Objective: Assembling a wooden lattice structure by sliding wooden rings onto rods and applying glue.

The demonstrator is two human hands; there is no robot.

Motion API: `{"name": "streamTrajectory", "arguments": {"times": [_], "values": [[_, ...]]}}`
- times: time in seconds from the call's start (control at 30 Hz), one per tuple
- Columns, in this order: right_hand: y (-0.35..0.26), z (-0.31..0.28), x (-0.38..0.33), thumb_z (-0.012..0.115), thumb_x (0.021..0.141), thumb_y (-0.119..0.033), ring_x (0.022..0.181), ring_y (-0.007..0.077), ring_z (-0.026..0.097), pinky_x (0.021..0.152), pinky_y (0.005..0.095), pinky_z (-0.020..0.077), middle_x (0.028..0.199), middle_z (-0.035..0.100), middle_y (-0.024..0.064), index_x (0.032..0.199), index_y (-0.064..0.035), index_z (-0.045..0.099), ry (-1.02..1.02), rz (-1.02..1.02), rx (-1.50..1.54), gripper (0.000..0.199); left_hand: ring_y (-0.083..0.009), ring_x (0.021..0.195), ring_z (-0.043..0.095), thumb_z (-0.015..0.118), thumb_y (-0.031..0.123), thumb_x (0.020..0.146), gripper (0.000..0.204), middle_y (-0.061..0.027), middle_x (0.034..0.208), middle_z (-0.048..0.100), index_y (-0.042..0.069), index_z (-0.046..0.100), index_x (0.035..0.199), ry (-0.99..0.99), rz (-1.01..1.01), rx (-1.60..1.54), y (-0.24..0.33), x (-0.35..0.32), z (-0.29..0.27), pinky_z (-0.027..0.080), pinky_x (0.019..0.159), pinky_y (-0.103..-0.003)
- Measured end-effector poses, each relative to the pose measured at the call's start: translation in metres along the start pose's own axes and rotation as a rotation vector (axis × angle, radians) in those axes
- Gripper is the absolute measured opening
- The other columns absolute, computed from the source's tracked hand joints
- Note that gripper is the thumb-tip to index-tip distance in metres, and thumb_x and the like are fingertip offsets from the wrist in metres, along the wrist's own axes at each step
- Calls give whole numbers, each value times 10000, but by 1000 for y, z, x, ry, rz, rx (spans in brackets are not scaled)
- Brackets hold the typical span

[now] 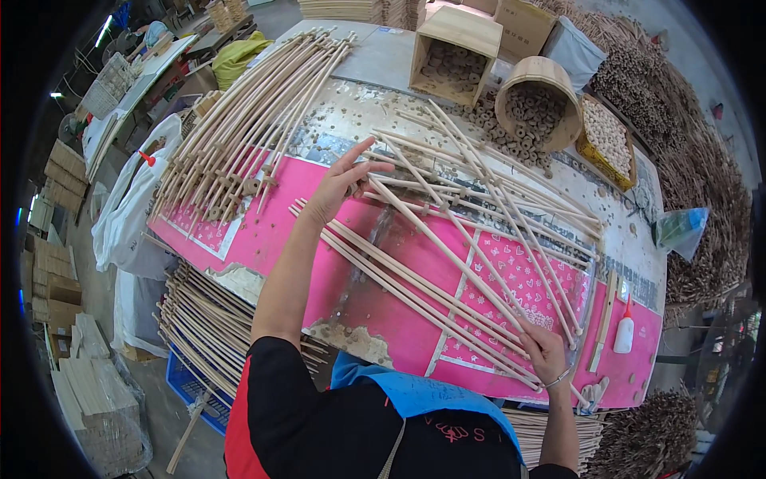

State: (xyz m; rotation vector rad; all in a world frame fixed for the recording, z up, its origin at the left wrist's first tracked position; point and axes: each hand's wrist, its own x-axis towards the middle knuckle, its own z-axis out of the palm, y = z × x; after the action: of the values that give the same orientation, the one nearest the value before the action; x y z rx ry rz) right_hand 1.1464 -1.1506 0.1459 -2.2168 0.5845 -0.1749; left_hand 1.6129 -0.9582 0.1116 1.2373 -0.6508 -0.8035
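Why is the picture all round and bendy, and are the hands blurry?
In the head view, the wide fisheye lens curves the edges of the table and the corners are black; in the head view, the left hand and right hand look fairly clear, not smeared; in the head view, a lamp glows white at upper left, with dim room around it.

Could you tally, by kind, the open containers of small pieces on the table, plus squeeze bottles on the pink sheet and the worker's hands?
Square box: 1
Round tub: 1
Yellow tray: 1
Squeeze bottle: 1
Hands: 2, the left hand and right hand
Total: 6
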Motion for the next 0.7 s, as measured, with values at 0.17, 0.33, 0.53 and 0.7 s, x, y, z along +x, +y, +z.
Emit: {"name": "streamTrajectory", "arguments": {"times": [0.17, 0.33, 0.53, 0.7], "values": [[9, -15, 2, 625, 947, -19, 872, 201, 703, 789, 297, 525, 1018, 749, 156, 1266, 6, 676, -25, -19, -2, 324, -13, 665, 473, 582, 219, 1018, 639, -85, 1142, 736, 109, 313, 1588, -69, -86, 27, 4, 2, -5, 406, 578, -175], [18, -11, 13, 640, 938, -16, 862, 196, 699, 779, 297, 529, 1023, 747, 147, 1279, -6, 674, -7, -71, 54, 343, 5, 601, 435, 680, 172, 962, 731, -99, 1136, 734, 112, 308, 1589, -209, -158, -84, 8, 12, -12, 346, 488, -141], [6, 27, 30, 611, 980, -62, 622, 119, 565, 588, 286, 452, 761, 642, 96, 1280, 8, 663, -4, 20, 115, 313, -8, 582, 421, 634, 162, 999, 703, -171, 1214, 700, 102, 265, 1594, -149, -147, -522, -8, 17, 19, 348, 449, -129], [-5, 43, 75, 645, 969, -133, 764, 280, 718, 681, 349, 547, 931, 723, 183, 1251, -54, 690, 149, -78, 1, 296, -23, 574, 428, 569, 210, 1047, 695, -194, 1263, 677, 71, 175, 1602, -229, -200, -442, -17, 12, 94, 361, 445, -148]]}}
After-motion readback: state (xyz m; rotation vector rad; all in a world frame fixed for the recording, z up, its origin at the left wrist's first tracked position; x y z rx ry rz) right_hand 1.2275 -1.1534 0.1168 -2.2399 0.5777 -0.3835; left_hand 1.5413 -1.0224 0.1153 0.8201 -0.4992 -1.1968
